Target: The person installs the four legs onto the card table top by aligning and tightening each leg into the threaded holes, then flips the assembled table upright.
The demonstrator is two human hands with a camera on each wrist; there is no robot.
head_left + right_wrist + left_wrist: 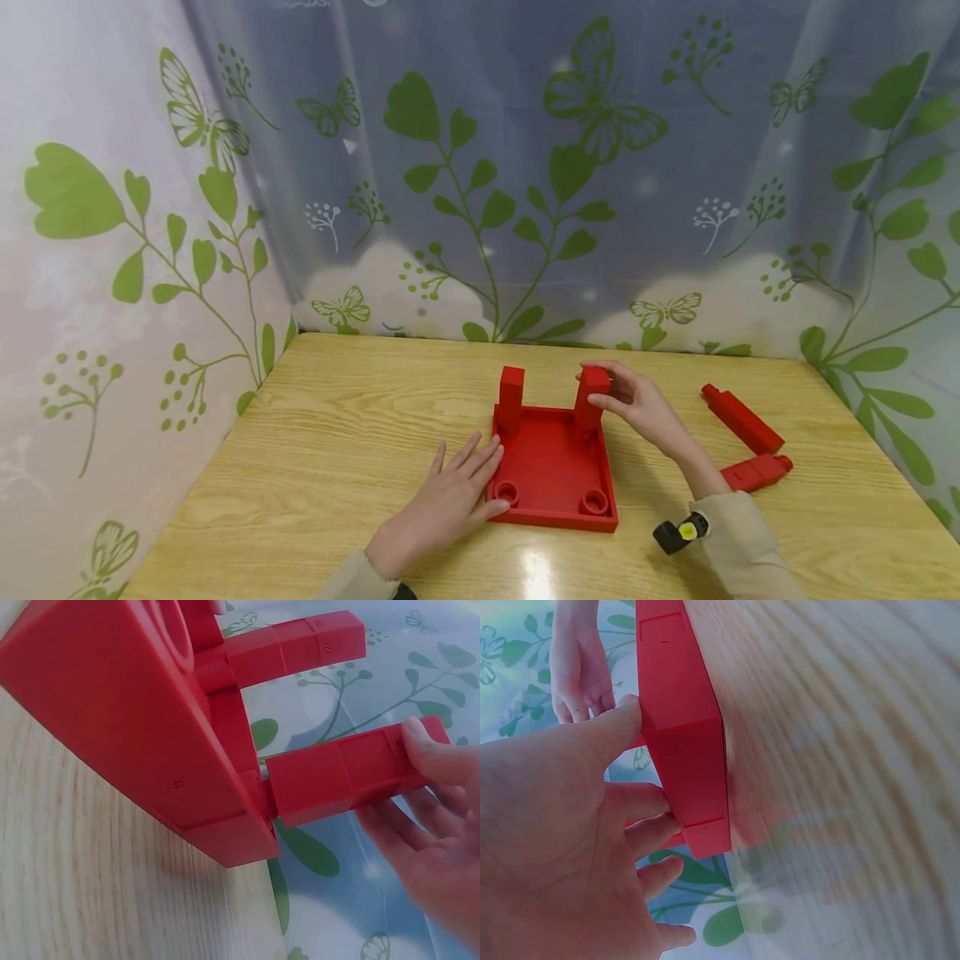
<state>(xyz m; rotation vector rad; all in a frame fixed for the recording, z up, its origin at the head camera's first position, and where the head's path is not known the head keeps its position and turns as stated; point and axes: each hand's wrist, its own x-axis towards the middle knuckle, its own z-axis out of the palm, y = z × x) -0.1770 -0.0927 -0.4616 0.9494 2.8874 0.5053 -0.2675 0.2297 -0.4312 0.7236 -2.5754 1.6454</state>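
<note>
Red leg (587, 412) stands at the one o'clock corner of the tray (553, 471); I judge it light, stiff and slick, best pinched by its upper sides, as my right hand (645, 410) does. My left hand (452, 498) spreads against the nine o'clock side.

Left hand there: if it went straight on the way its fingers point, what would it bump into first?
The red tray, at once: the left hand appears to touch its side wall. Depth beyond that is harder to judge.

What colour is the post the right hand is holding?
The post in the right hand is red; the right wrist view shows it best.
</note>
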